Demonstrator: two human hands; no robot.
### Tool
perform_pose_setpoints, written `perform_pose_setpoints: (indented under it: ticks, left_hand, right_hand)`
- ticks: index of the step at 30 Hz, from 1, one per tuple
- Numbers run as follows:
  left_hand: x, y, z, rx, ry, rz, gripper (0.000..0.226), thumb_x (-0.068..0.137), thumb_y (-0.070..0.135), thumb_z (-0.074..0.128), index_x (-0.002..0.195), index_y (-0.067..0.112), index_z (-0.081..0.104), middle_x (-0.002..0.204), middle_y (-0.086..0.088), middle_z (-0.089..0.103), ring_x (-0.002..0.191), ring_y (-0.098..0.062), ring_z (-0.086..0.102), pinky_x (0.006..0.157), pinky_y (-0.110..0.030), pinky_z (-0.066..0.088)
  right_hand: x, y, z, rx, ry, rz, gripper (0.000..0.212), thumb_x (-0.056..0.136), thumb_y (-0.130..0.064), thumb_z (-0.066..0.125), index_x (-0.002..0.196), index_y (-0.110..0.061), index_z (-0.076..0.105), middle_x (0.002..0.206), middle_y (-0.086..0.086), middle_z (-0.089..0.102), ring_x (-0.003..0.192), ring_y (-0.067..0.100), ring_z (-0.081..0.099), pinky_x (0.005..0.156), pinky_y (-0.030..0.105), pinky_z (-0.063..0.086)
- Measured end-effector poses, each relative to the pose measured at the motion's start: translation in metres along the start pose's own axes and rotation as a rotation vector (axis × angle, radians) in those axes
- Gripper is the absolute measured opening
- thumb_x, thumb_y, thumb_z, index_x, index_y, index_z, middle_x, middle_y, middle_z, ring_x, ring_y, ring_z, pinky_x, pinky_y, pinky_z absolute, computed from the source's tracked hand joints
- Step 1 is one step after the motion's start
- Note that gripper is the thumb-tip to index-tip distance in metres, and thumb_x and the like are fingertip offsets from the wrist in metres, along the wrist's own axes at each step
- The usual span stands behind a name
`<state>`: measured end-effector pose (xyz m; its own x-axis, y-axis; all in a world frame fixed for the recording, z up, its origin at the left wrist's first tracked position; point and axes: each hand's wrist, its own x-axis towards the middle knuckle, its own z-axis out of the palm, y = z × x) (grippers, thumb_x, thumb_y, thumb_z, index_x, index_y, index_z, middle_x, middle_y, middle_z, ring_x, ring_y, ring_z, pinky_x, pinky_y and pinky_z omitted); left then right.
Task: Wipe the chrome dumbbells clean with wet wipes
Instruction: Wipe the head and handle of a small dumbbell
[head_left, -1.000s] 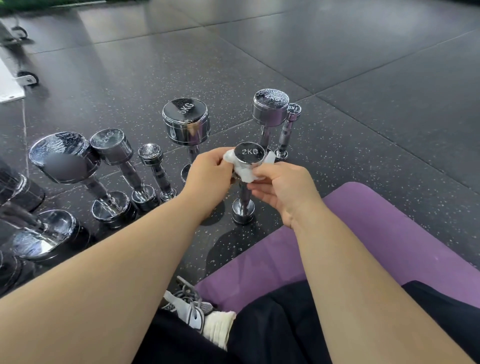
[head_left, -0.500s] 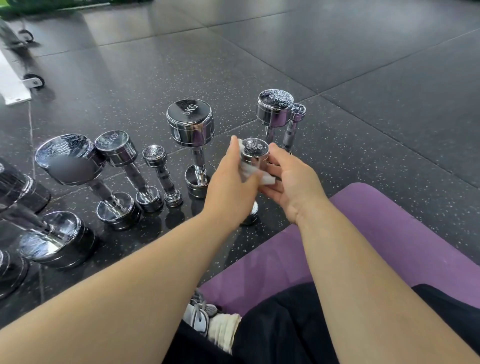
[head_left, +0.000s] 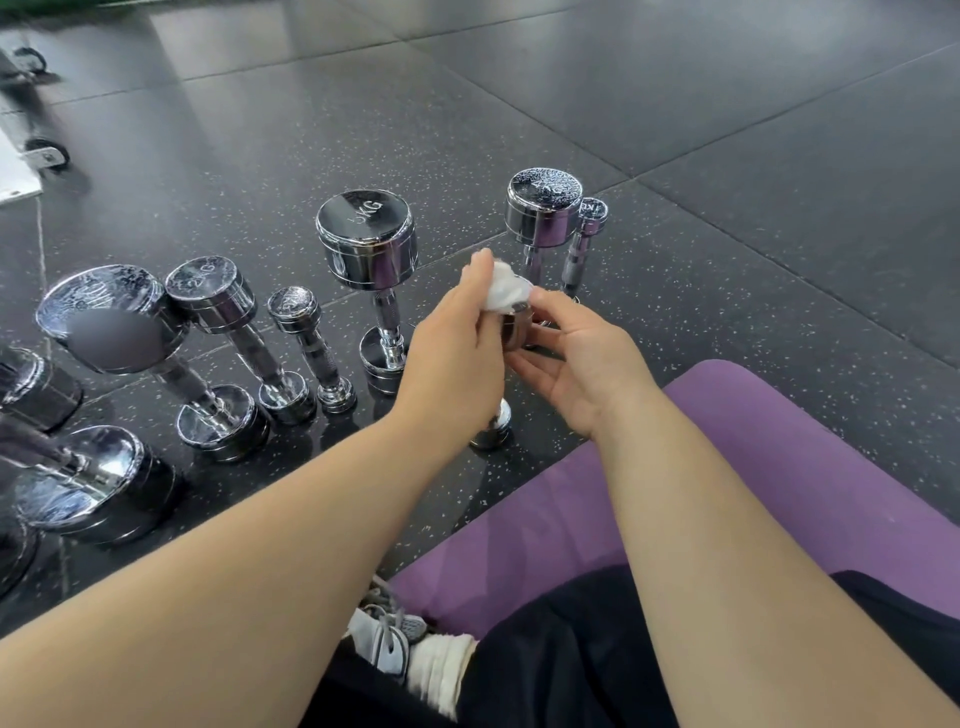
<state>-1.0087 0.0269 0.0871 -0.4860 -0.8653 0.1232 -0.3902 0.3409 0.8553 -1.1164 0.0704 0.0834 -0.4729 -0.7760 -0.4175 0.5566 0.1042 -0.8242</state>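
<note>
Mostly hidden chrome dumbbell (head_left: 516, 328), crumpled white wipe (head_left: 506, 293) atop

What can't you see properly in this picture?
All in the head view:
The held dumbbell's number: wet wipe and left hand cover it.
Its handle: hidden behind the left hand and right hand.
Biggest dumbbell's number: a blurred patch covers it.
Dumbbells at the left edge: cut off.

Lighting: bright, diffuse, from the far edge. Pale glare across floor (head_left: 270, 36); hard highlights on dumbbells (head_left: 366, 244). Shadows soft. Frame edges bent; near corners slightly soft.
</note>
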Motion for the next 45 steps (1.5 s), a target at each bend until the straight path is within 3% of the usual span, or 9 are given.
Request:
perform_pose_setpoints:
  ticks: [5,10,13,19,24,30,36,41,45]
  left_hand:
    - [-0.003,-0.006,0.008,-0.102,-0.013,-0.058,0.053,0.106,0.028,0.029,0.157,0.026,0.014,0.160,0.015,0.018,0.138,0.008,0.017,0.102,-0.006,0.012]
    - [0.022,-0.004,-0.006,-0.271,-0.094,-0.265,0.041,0.095,0.042,0.033,0.111,0.028,0.067,0.113,-0.006,0.069,0.103,-0.019,0.061,0.084,-0.030,0.046]
    - [0.025,-0.008,-0.012,-0.304,-0.111,-0.346,0.052,0.086,0.060,0.030,0.088,0.025,0.068,0.098,-0.001,0.072,0.096,-0.020,0.063,0.094,-0.039,0.043]
    - [-0.014,0.002,-0.001,-0.174,-0.237,-0.167,0.050,0.096,0.005,0.031,0.141,0.026,0.034,0.071,0.007,0.046,0.041,0.001,0.042,0.040,-0.013,0.033]
    - [0.016,0.006,-0.016,-0.093,-0.157,-0.202,0.066,0.090,0.000,0.036,0.151,0.027,0.034,0.118,-0.010,0.066,0.072,-0.014,0.062,0.063,-0.017,0.041]
    - [0.017,-0.011,-0.024,-0.211,-0.150,-0.191,0.054,0.074,-0.007,0.044,0.103,0.029,0.072,0.086,-0.006,0.074,0.067,-0.019,0.046,0.064,-0.035,0.035]
    - [0.007,-0.010,-0.030,-0.071,0.124,-0.200,0.032,0.087,0.006,0.060,0.098,0.033,0.074,0.073,0.015,0.072,0.056,-0.005,0.053,0.056,-0.022,0.043]
    - [0.001,-0.015,-0.030,0.029,0.044,-0.167,0.004,0.087,0.028,0.068,0.085,0.029,0.071,0.059,0.016,0.060,0.048,0.000,0.045,0.050,-0.021,0.034]
    - [0.000,-0.015,-0.028,-0.079,0.021,-0.127,0.025,0.077,0.030,0.081,0.071,0.023,0.058,0.060,0.015,0.054,0.049,0.003,0.042,0.050,-0.011,0.033]
  right_hand:
    - [-0.001,0.003,0.000,0.007,-0.006,0.015,0.024,0.089,-0.022,0.068,0.109,-0.012,0.062,0.085,0.006,0.064,0.067,0.020,0.062,0.068,0.028,0.058]
    - [-0.004,0.005,0.002,-0.019,-0.024,0.005,0.031,0.089,-0.017,0.068,0.117,-0.005,0.063,0.095,0.014,0.067,0.071,0.022,0.067,0.080,0.034,0.061]
    - [-0.004,0.011,0.005,-0.010,0.033,-0.064,0.022,0.089,-0.018,0.069,0.108,-0.006,0.063,0.093,0.015,0.070,0.066,0.019,0.068,0.064,0.028,0.059]
    - [0.004,0.004,0.002,0.042,0.108,-0.065,0.029,0.091,-0.021,0.069,0.113,-0.003,0.066,0.102,0.020,0.072,0.078,0.025,0.068,0.070,0.034,0.057]
    - [-0.004,0.010,0.007,0.009,0.025,-0.042,0.017,0.091,-0.018,0.068,0.103,-0.008,0.063,0.094,0.014,0.069,0.072,0.020,0.066,0.066,0.027,0.059]
    - [-0.003,0.007,0.007,0.032,0.078,-0.071,0.012,0.091,-0.019,0.069,0.089,-0.009,0.063,0.090,0.013,0.070,0.071,0.018,0.067,0.061,0.026,0.059]
    - [-0.011,0.011,0.009,0.023,0.041,-0.018,0.010,0.093,-0.018,0.066,0.096,-0.009,0.064,0.092,0.010,0.070,0.080,0.020,0.070,0.072,0.030,0.061]
    - [-0.021,-0.001,-0.001,0.096,-0.100,0.002,0.026,0.090,-0.015,0.067,0.114,-0.007,0.061,0.098,0.010,0.072,0.086,0.021,0.071,0.080,0.030,0.060]
    - [-0.022,0.003,-0.005,-0.277,-0.158,-0.092,0.063,0.077,0.012,0.072,0.130,-0.014,0.050,0.116,0.014,0.068,0.100,0.026,0.070,0.088,0.036,0.058]
